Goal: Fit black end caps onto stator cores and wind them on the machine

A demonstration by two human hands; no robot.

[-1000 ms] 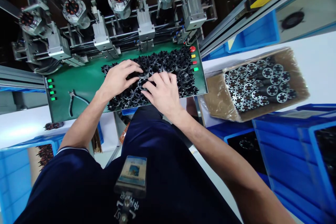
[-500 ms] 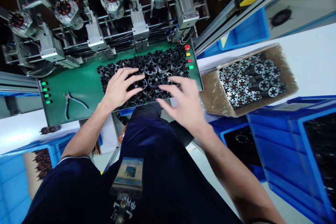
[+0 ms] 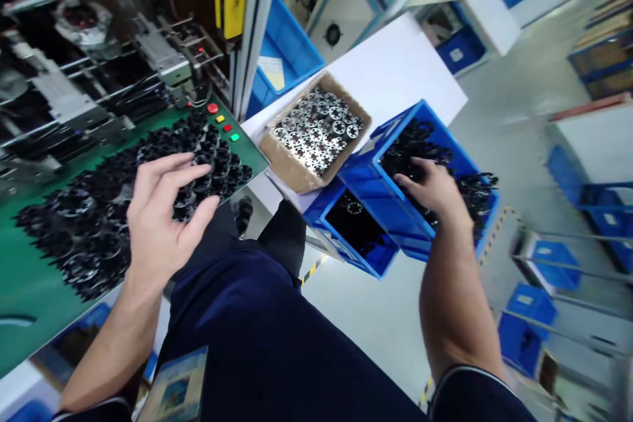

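Fingers spread, my left hand [image 3: 165, 211] rests over the mass of black plastic toothed ring parts [image 3: 89, 211] on the green bench top [image 3: 30, 316]. I see nothing gripped in it. Off to the right, my right hand [image 3: 435, 188] reaches into a blue crate [image 3: 368, 175] heaped with black plastic parts [image 3: 415, 148]. Its thumb and index finger are apart, and the fingertips lie at the black parts. The other fingers are partly hidden, and no part shows between the thumb and index finger.
A cardboard box [image 3: 289, 168] of metal ring cores [image 3: 321, 125] stands on the white table [image 3: 395, 59]. Below it sits another blue crate [image 3: 380, 264]. Coloured buttons [image 3: 223, 120] line the bench's corner, and a machine with metal clamps [image 3: 163, 56] stands behind.
The view has swung to the right. My right hand has left the black ring parts on the bench and is now in the blue crate. My left hand stays over the bench parts.
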